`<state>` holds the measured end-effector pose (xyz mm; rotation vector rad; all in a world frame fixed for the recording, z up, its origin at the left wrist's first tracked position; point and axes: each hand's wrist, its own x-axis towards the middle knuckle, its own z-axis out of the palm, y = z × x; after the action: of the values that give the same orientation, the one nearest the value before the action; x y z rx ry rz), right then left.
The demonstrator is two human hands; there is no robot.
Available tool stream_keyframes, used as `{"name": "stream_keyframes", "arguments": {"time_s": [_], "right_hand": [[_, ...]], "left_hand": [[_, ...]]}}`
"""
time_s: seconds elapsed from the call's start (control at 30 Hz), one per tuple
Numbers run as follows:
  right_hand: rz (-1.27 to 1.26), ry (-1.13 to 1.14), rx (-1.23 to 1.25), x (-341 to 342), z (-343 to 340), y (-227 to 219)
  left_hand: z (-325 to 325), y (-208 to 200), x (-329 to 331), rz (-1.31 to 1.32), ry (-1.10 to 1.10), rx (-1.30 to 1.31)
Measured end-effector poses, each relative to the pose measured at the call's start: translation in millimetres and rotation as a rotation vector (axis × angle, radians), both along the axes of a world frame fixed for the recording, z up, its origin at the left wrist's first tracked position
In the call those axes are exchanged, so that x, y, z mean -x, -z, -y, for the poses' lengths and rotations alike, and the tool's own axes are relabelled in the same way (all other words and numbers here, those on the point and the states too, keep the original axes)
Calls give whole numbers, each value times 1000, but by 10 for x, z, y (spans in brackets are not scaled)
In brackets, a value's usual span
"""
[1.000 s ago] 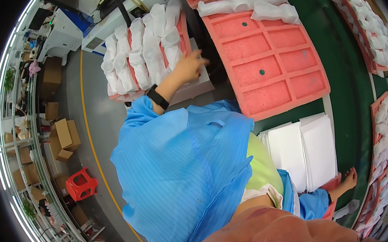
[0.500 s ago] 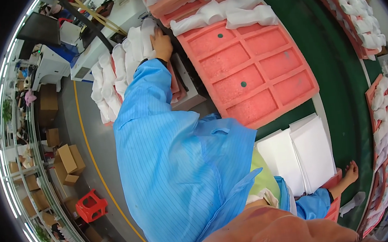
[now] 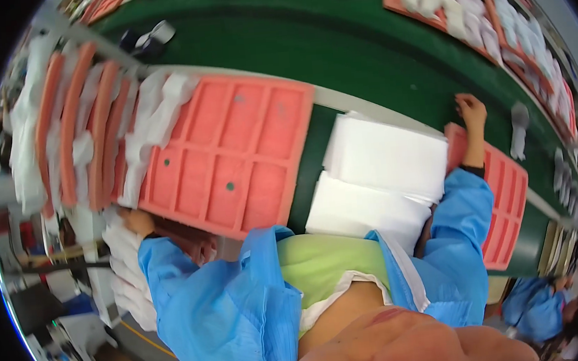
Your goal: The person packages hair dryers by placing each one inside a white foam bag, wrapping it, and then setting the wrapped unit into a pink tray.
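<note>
My left hand [image 3: 139, 222] is at the far left, touching or close beside a row of white wrapped bundles [image 3: 123, 253]; its fingers are blurred and partly hidden. A pink foam tray [image 3: 259, 155] with square pockets lies to the right of that hand. White wrapped pieces [image 3: 160, 116] lie across the tray's left end. My right hand [image 3: 472, 111] hangs over the green work surface [image 3: 390, 79], fingers loosely bent and apart, with nothing in them. Beneath my right forearm is the corner of another pink tray [image 3: 503, 193]. Stacked white sheets [image 3: 383, 155] lie between the two trays.
Pink trays with white pieces between them [image 3: 79, 137] are stacked at the left. A lone white wrapped piece [image 3: 519, 129] lies right of my right hand. Filled trays [image 3: 442, 5] line the far right side. Another person in blue [image 3: 537, 303] is at the lower right.
The view has swung rightward and my body has turned toward the work surface. My left hand, which was on top of the white bundles, now lies near their edge. My right hand stays empty.
</note>
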<state>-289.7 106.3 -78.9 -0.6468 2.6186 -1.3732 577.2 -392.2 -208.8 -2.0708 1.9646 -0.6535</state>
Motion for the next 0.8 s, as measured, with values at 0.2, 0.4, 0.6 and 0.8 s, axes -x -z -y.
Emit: {"name": "stream_keyframes", "arguments": {"time_s": [0.2, 0.4, 0.6, 0.8], "right_hand": [[-104, 28, -117, 81, -32, -36], [48, -42, 21, 825, -257, 544], [92, -119, -87, 1037, -395, 464], [78, -113, -90, 978, -415, 428]], "left_hand": [[-77, 149, 240, -264, 138, 90], [144, 137, -316, -215, 172, -83], [-1552, -1875, 663, -713, 330, 264], [-1987, -2406, 1421, -1201, 413, 467]]}}
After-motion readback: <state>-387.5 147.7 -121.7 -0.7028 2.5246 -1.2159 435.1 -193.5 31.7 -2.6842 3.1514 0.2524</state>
